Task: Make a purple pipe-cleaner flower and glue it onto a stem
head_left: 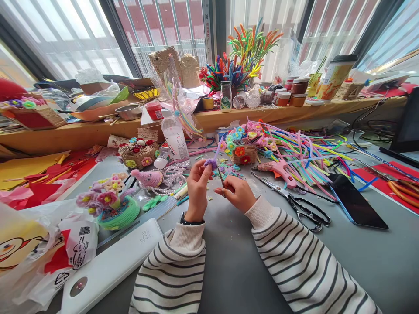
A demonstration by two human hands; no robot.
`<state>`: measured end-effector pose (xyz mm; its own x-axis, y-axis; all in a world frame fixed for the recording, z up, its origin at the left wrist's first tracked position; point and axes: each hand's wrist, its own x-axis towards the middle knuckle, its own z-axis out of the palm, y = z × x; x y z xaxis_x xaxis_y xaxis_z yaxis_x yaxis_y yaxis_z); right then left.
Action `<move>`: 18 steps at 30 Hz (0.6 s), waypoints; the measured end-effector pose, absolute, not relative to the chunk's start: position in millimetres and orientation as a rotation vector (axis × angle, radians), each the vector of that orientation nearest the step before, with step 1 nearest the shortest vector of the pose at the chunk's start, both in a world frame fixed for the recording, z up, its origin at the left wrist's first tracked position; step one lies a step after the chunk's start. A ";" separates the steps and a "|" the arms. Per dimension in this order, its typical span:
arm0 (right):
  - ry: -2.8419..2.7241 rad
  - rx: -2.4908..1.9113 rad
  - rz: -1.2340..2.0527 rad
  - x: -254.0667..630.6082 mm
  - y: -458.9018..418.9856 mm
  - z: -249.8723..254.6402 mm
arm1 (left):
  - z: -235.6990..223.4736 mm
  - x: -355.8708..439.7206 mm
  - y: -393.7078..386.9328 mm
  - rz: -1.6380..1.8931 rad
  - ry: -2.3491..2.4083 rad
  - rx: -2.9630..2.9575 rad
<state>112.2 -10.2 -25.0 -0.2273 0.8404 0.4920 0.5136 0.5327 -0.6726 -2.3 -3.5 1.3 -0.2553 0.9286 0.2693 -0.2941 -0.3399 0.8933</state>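
Note:
My left hand [198, 185] pinches a small fuzzy purple pipe-cleaner piece [211, 163] between thumb and fingertips, above the middle of the table. A pale lilac stem [218, 147] rises beside it; whether the two are joined I cannot tell. In my right hand [238, 192] is a pair of small scissors [221, 178], fingers closed round the handles and the slim blades pointing up against the purple piece. Behind the hands lie scattered pastel pipe-cleaner snippets [231, 169]. Large black-handled scissors [296, 203] and a pink glue gun [278, 171] rest to the right.
A phone [356, 200] lies at right, near a pile of pipe cleaners [307, 152]. Flower baskets [244, 155] stand behind. At left are a green pot of flowers [119, 213], a white power bank [114, 266], a bottle [175, 139] and plastic bags [75, 244].

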 end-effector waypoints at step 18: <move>-1.876 -1.108 0.478 112.7 -12.9 -21.8 | 2.9 -1.9 -4.9 1.717 0.949 1.038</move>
<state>112.7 -12.9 -21.8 -0.2154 0.8429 0.4930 0.5044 0.5283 -0.6829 -1.9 -4.9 2.9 -0.2536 0.9371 0.2399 -0.2953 -0.3112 0.9033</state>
